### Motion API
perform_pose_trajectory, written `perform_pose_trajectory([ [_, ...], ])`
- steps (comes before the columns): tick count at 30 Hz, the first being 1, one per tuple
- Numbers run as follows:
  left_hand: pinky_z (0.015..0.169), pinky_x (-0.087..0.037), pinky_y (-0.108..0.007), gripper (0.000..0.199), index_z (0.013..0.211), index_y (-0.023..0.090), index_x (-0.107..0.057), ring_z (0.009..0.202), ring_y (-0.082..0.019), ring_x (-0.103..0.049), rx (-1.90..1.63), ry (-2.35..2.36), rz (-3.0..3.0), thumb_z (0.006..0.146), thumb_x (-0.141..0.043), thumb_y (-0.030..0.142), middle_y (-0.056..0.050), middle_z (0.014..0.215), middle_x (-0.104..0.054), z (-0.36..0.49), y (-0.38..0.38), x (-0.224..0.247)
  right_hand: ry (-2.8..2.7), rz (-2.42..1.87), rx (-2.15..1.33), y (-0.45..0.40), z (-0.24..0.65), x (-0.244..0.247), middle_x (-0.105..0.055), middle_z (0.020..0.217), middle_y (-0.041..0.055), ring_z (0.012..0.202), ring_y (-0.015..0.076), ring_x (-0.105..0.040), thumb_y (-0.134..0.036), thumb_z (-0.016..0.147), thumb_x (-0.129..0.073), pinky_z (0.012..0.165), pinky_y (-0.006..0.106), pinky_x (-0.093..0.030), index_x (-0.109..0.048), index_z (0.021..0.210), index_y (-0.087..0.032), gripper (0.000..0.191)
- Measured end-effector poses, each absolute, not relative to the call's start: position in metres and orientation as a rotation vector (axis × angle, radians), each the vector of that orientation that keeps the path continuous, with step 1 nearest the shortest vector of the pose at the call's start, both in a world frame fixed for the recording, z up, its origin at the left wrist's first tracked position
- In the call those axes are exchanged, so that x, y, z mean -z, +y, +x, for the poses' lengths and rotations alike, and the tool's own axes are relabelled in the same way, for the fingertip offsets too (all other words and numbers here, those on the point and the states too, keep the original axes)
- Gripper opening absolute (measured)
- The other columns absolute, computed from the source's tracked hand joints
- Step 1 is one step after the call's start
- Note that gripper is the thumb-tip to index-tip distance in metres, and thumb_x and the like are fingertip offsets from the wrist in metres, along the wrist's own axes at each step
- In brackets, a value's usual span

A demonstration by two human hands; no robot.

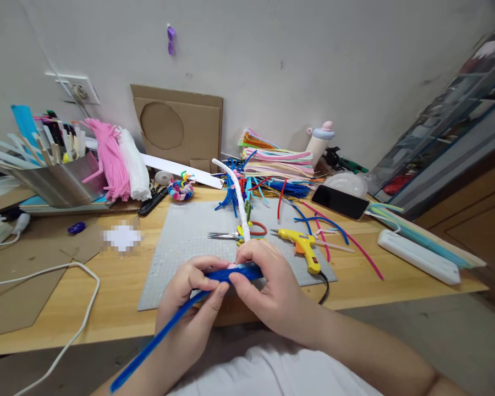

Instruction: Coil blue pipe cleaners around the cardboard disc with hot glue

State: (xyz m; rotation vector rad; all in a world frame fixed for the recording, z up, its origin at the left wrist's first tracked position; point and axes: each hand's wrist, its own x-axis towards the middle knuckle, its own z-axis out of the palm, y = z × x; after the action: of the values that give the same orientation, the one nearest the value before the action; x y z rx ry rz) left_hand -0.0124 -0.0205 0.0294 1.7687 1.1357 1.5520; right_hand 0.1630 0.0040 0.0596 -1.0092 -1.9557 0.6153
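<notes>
Both hands meet in front of my chest, above the near edge of a grey cutting mat (181, 231). Between thumb and fingers, my left hand (192, 300) pinches a blue pipe cleaner (159, 335), whose loose end trails down to the lower left. My right hand (272, 283) grips the other part of the blue piece, where several strands seem to lie side by side. A white fuzzy stem (237, 198) rises from behind my right fingers; its lower end is hidden. Scissors (226, 235) and a yellow glue gun (301, 245) lie just beyond my hands.
Pipe cleaner bundles (276, 162) pile up at the back. A metal holder (61, 179) with sticks stands left. A phone (340, 202) and a white power strip (418, 256) lie right. Cardboard (202, 126) leans on the wall; a white cable (94, 291) loops at left.
</notes>
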Motion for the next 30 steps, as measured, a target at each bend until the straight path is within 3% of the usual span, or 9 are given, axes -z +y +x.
perform_pose_trajectory([
  [4, 0.082, -0.057, -0.027, 0.015, 0.078, 0.024, -0.054, 0.097, -0.015, -0.068, -1.559, 1.164, 1.773, 0.086, -0.064, 0.016, -0.001, 0.103, -0.069, -0.014, -0.020, -0.030, -1.982, -0.863, -0.641, 0.005, 0.167, -0.057, -0.061, 0.093, 0.0042, 0.085, 0.0198, -0.055, -0.036, 0.099, -0.044, 0.077, 0.036, -0.042, -0.055, 0.099, -0.022, 0.018],
  [11, 0.081, -0.058, -0.029, 0.014, 0.077, 0.023, -0.055, 0.097, -0.017, -0.069, -1.576, 1.174, 1.772, 0.086, -0.065, 0.018, -0.003, 0.103, -0.070, -0.014, -0.020, -0.029, -1.935, -0.831, -0.538, 0.006, 0.166, -0.049, -0.065, 0.095, 0.0052, 0.089, 0.0206, -0.058, -0.026, 0.098, -0.046, 0.080, 0.038, -0.045, -0.056, 0.102, -0.023, 0.011],
  [17, 0.080, -0.057, -0.026, 0.016, 0.075, 0.023, -0.054, 0.093, -0.014, -0.069, -1.679, 1.184, 1.717, 0.086, -0.066, 0.019, 0.001, 0.098, -0.071, -0.017, -0.015, -0.031, -1.746, -0.840, -0.689, 0.008, 0.167, -0.034, -0.067, 0.104, 0.0056, 0.099, 0.0199, -0.061, -0.026, 0.102, -0.038, 0.089, 0.036, -0.048, -0.060, 0.111, -0.024, 0.025],
  [22, 0.086, -0.056, -0.033, 0.018, 0.075, 0.022, -0.053, 0.096, -0.017, -0.069, -1.733, 1.196, 1.530, 0.085, -0.068, 0.025, -0.001, 0.099, -0.070, -0.033, -0.004, -0.019, -1.520, -0.942, -0.907, 0.013, 0.165, -0.018, -0.070, 0.109, 0.0045, 0.103, 0.0189, -0.064, -0.034, 0.103, -0.037, 0.092, 0.033, -0.050, -0.064, 0.112, -0.025, 0.030],
  [30, 0.095, -0.052, -0.038, 0.027, 0.073, 0.022, -0.051, 0.097, -0.018, -0.067, -1.799, 1.186, 1.277, 0.080, -0.072, 0.036, -0.001, 0.098, -0.068, -0.050, 0.012, -0.011, -1.367, -1.008, -0.955, 0.020, 0.162, 0.000, -0.068, 0.121, 0.0062, 0.116, 0.0202, -0.061, -0.034, 0.100, -0.044, 0.103, 0.038, -0.047, -0.064, 0.119, -0.024, 0.030],
])
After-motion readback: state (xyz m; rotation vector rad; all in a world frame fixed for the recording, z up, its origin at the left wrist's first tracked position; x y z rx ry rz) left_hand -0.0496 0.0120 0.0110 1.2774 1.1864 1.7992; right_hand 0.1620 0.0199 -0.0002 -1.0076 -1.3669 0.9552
